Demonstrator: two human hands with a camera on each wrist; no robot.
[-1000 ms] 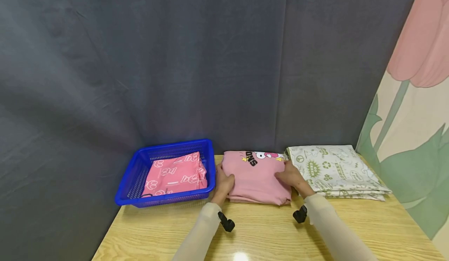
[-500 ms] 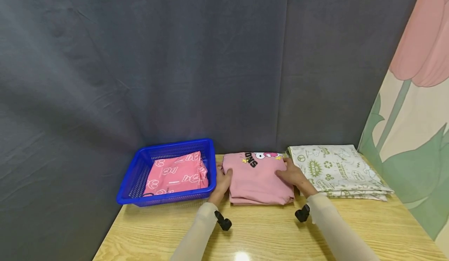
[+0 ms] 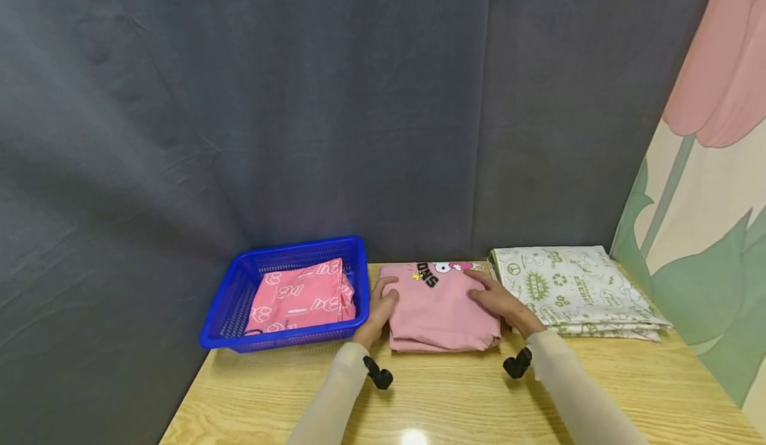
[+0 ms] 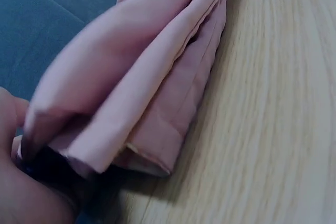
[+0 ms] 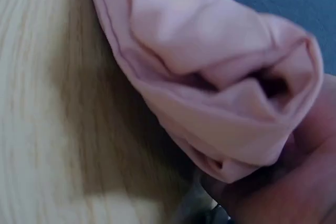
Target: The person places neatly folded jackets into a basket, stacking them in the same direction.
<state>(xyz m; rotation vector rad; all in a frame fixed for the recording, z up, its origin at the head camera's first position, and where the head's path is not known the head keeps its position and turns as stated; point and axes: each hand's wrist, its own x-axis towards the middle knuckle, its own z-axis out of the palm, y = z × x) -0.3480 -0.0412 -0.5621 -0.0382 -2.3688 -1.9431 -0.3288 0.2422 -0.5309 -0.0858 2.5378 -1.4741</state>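
Curtain (image 3: 311,106), dark grey, hanging behind the table (image 3: 455,398) of pale wood grain. At the left, near the curtain, a blue perforated basket (image 3: 281,337); inside it, toward the right wall, a folded coral cloth (image 3: 299,298) with white line drawings. Just right of the basket, the left hand (image 3: 377,308), fingers and thumb spread apart, touching the left edge of a folded pink garment (image 3: 437,315). Lying flat on the table between both hands, the pink garment, with black lettering, a yellow figure and a partly covered cartoon head along the far edge, plus layered folds at the sides in both wrist views. At its right edge, the right hand (image 3: 499,302), fingers and thumb likewise apart, tips resting on top. On both wrists, pale sleeves (image 3: 332,392) and small black devices (image 3: 518,363). Beyond the right hand, near the curtain, a folded white cloth (image 3: 574,289) with green print; farthest right, a wall painting (image 3: 712,66) of a pink flower with green leaves.
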